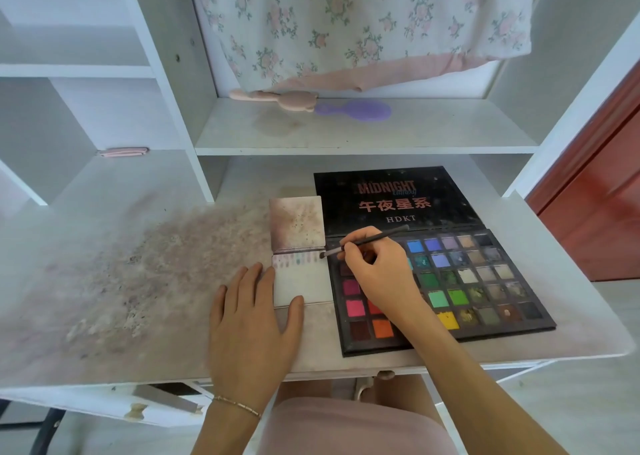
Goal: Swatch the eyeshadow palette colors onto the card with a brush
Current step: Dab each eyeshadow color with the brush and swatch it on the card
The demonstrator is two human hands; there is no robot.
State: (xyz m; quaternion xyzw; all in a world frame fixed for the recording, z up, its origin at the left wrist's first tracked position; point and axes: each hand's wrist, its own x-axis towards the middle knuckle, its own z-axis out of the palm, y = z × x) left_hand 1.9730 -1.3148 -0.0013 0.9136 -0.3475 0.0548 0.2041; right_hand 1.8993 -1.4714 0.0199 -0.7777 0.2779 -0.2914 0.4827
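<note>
Eyeshadow palette (pixel 478 281), open and showing a grid of coloured pans, is lying on the right of the dusty tabletop (pixel 104 281), its black lid (pixel 398 198) folded back flat behind it. Just beside its left edge the swatch card (pixel 301 285) is sitting, with a row of short colour strokes already running along its top edge and the rest of it bare; a second, smudged card (pixel 297 222) is lying directly behind it. The left hand (pixel 252 319) is resting flat, its fingers (pixel 258 274) stretched out and pressing the card's left and lower edges to steady it. The right hand (pixel 377 271) is pinching a thin makeup brush (pixel 363 241) between thumb and fingers, like a pen, with the bristle tip hovering at the card's upper right corner, at the end of the stroke row. Whether the tip is touching the card is too fine to tell. This looks like the laying-down step of one more colour. The next move will probably be calling for a short, light downward stroke beside the last swatch, then reloading from a fresh pan.
</note>
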